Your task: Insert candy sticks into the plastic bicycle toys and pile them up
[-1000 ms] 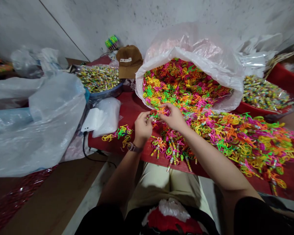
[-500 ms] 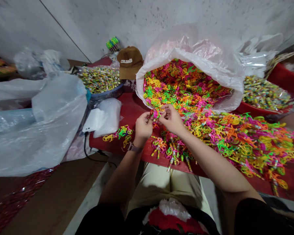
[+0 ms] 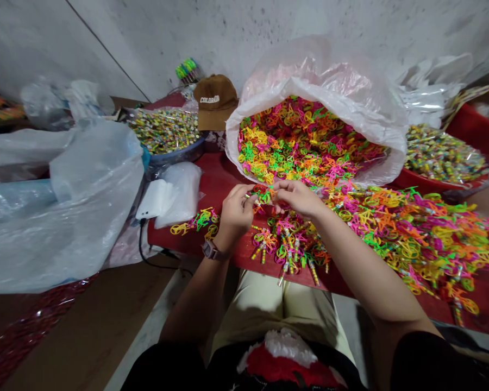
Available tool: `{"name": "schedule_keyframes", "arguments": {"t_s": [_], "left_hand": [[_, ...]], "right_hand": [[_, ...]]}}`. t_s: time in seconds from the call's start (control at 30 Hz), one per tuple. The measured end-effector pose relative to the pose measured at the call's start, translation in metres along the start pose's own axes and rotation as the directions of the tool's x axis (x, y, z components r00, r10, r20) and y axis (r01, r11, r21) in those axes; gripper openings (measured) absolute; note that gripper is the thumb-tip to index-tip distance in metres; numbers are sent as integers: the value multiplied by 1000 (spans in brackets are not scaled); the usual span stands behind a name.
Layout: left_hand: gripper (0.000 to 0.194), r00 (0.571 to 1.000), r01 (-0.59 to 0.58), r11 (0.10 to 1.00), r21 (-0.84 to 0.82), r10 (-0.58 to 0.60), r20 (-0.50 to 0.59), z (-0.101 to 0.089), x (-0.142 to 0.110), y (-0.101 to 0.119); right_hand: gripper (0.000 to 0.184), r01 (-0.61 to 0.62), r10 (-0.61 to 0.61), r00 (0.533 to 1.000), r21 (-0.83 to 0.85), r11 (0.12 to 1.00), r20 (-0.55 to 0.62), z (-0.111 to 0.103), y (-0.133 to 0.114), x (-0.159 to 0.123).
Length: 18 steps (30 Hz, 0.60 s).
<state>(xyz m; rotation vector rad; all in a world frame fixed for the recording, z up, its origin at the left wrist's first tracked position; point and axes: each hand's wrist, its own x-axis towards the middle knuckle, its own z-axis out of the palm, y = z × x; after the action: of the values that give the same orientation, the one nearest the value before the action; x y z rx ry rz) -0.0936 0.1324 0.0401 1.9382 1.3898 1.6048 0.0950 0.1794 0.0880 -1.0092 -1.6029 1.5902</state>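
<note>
Your left hand [image 3: 236, 214], a dark watch at its wrist, was half closed, fingertips pinching a small neon green-and-pink plastic bicycle-shaped toy [image 3: 262, 194] above the red tabletop [image 3: 224, 182]. Your right hand [image 3: 296, 198] was also partly closed, its fingertips gripping the toy's other side. A loose heap of neon plastic toys [image 3: 395, 233] lay just beside it, below a white plastic sack [image 3: 350, 106] brimming with more.

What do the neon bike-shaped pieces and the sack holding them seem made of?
The neon bike-shaped pieces look like moulded plastic: thin, glossy, vividly dyed. The sack looks like thin polythene film, translucent, creased and shiny, though the exact plastic can't be told.
</note>
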Motion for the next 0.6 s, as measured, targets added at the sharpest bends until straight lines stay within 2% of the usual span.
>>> {"name": "schedule_keyframes", "arguments": {"t_s": [0.13,0.23,0.33,0.43,0.6], "left_hand": [[20,1000,-5,1000,-10,5,4,-3,-2,9],[20,999,-20,1000,-6,20,-33,0,-5,15],[19,995,-22,1000,-21,20,-100,6,-10,18],[18,981,-33,999,-12,31,-192,13,-15,21],[23,948,-84,987,134,121,-294,19,-20,30]], "right_hand": [[14,83,-99,991,-163,983,-90,5,-6,-8],[14,126,-165,979,-281,951,-119,12,-8,-15],[13,114,-166,973,-293,949,-161,17,-6,-21],[14,174,-249,941,-306,936,-229,21,-1,-24],[18,215,-280,895,-214,953,-349,34,6,-29]]}}
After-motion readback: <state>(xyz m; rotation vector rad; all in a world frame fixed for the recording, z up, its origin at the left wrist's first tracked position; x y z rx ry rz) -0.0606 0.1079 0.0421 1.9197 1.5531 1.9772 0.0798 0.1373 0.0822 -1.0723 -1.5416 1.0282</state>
